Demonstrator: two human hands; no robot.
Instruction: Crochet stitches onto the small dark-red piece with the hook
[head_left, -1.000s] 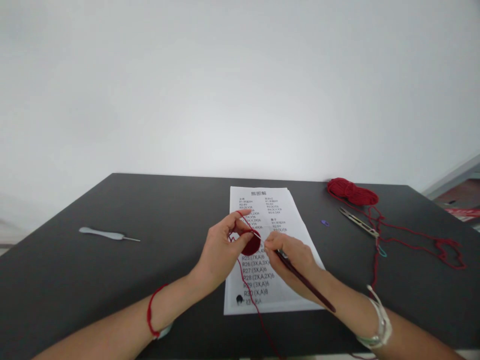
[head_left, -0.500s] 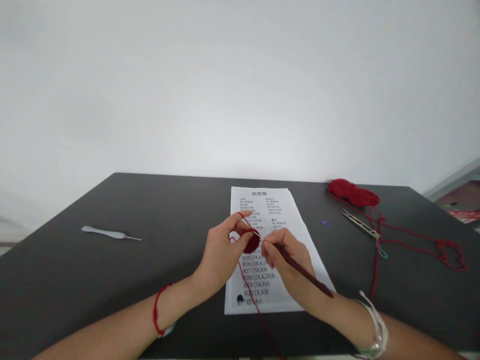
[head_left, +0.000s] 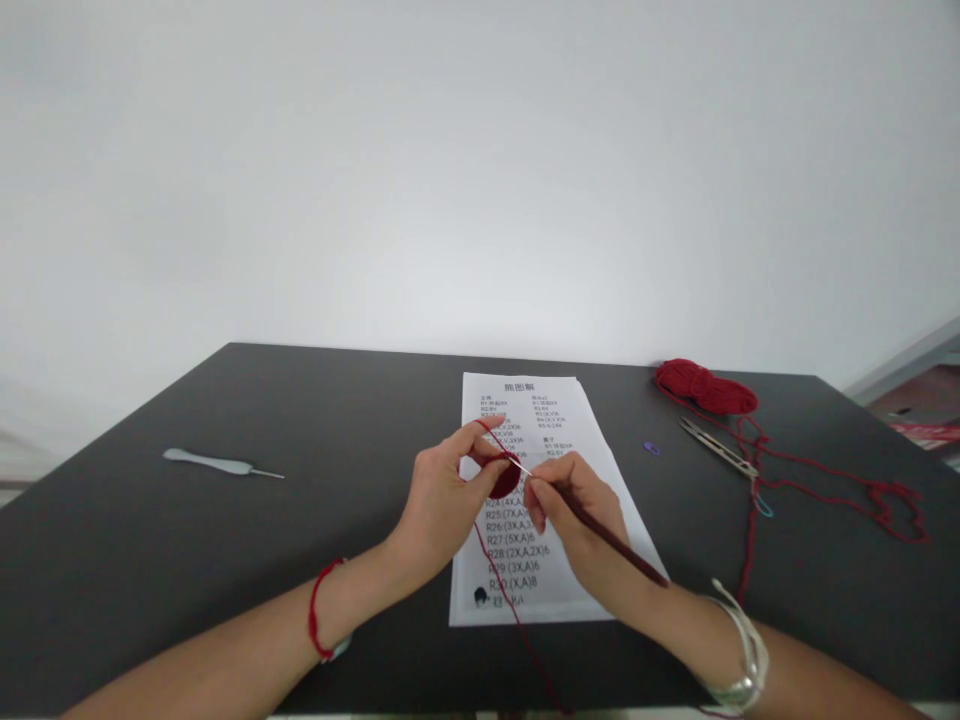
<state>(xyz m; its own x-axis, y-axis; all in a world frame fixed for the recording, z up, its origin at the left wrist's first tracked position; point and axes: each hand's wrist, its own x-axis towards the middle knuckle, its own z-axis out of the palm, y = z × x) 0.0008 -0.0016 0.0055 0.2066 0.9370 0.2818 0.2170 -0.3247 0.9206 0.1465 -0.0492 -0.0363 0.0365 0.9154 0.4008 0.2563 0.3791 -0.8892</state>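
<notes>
My left hand [head_left: 439,495] pinches a small round dark red crochet piece [head_left: 505,479] between thumb and fingers, with red yarn looped over its raised index finger. My right hand [head_left: 577,510] grips a crochet hook [head_left: 615,543] with a dark brown handle. The hook's thin metal tip meets the upper edge of the red piece. Beneath both hands lies a printed white sheet [head_left: 525,603]. A strand of red yarn [head_left: 517,622] runs down from the left hand across the sheet to the table's front edge.
On the black table [head_left: 337,400], a grey-handled hook [head_left: 217,462] lies at the left. To the right are a red yarn skein [head_left: 705,387], thread snips [head_left: 718,446], a purple stitch marker [head_left: 651,448], a teal marker [head_left: 763,506] and loose red yarn [head_left: 832,466].
The hook and my right fingers have shifted slightly, and more of the metal shaft shows between them and the red piece. My left index finger has moved up a little.
</notes>
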